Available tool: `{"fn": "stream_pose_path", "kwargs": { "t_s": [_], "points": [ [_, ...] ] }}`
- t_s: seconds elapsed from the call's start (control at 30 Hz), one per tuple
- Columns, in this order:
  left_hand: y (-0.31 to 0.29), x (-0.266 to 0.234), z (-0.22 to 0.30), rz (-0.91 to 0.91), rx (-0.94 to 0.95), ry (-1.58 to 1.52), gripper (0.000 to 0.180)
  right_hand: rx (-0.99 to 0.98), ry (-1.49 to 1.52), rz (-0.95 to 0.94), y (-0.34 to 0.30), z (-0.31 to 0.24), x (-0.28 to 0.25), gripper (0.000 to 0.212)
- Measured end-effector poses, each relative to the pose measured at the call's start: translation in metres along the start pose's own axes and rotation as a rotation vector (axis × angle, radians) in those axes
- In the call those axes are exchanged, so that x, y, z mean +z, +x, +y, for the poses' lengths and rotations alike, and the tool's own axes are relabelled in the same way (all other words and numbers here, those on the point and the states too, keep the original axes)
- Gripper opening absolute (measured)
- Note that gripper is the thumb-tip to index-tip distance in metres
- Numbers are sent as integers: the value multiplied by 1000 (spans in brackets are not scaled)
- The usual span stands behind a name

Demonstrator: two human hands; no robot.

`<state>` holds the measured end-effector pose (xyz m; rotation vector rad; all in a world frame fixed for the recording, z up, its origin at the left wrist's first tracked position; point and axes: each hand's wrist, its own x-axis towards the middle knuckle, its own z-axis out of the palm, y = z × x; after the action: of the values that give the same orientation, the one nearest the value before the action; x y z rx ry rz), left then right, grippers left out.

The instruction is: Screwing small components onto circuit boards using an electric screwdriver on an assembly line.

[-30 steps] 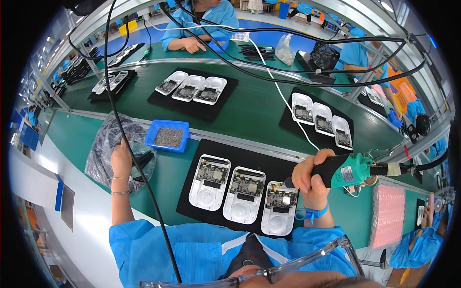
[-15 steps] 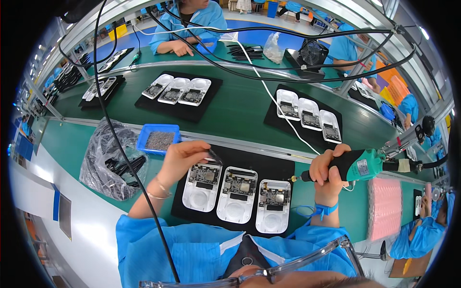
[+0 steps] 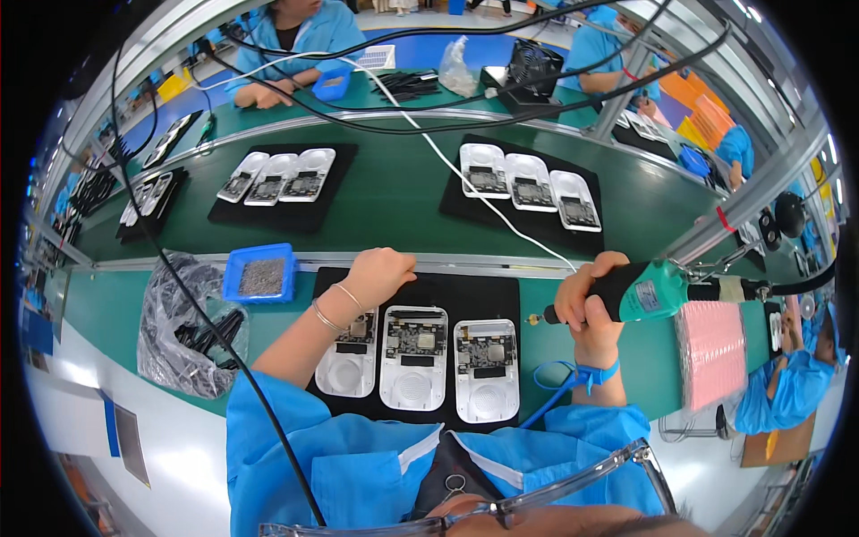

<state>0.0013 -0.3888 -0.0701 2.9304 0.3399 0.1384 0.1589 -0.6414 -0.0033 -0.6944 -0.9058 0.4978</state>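
Observation:
In my right hand (image 3: 591, 304) is a green and black electric screwdriver (image 3: 651, 292), its tip pointing left beyond the right end of the black mat (image 3: 358, 413). My left hand (image 3: 380, 276) is closed over the mat's far side, above the left white housing (image 3: 347, 374). What its fingers hold, if anything, is hidden. Its wrist and forearm cover part of that housing. Beside it lie a middle white housing (image 3: 414, 390) and a right white housing (image 3: 488, 398), each with a circuit board. A dark strip (image 3: 416, 314) lies across the middle one's far end.
Left of the mat stand a blue tray (image 3: 288, 285) of small metal parts and a clear plastic bag (image 3: 183, 358) with black strips. Two more mats with housings (image 3: 304, 174) lie on the green belt. Pink wrap (image 3: 711, 349) sits right. Cables hang across the view.
My left hand has moved right and turned, and the dark strip it pinched no longer shows in its fingers. The right hand still grips the screwdriver. The whole view has shifted.

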Motion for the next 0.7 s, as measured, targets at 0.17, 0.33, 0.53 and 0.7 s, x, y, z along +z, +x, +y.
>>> {"fn": "stream_pose_path", "kwargs": {
  "t_s": [0.17, 0.33, 0.53, 0.7],
  "points": [
    [-1, 4, 7, 15, 258, 115, 15, 15, -21, -7, -6, 4, -6, 34],
    [1, 16, 13, 4, 311, 13, 27, 90, 11, -11, -11, 6, -5, 32],
    [10, 8, 44, 255, 246, -406, 16, 127, -58, 5, -12, 5, -11, 32],
    [-8, 5, 100, 118, 236, -605, 17, 143, -126, -37, -5, 8, -13, 23]
  ]
}}
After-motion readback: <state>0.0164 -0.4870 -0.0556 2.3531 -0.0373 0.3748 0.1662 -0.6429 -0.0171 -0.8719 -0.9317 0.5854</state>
